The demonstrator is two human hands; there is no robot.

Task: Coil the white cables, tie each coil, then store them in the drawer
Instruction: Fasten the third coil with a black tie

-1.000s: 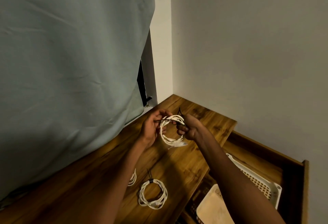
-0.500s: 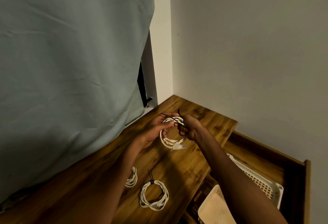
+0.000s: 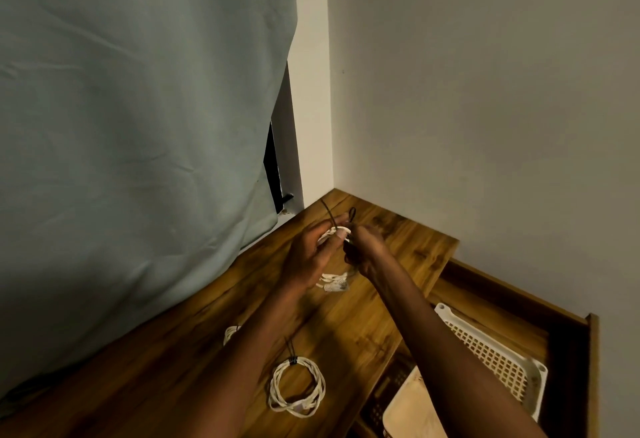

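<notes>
Head view: at frame centre the white coil is gripped by the left hand while the dark tie is pinched by the right hand; the tie should be cinched snug before release. The open drawer waits at lower right.

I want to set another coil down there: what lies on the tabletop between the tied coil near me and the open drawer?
In the head view, only bare wood of the tabletop lies between the tied coil and the drawer.

left hand: fingers extended, grip on coil | right hand: fingers curled, pinching
</notes>
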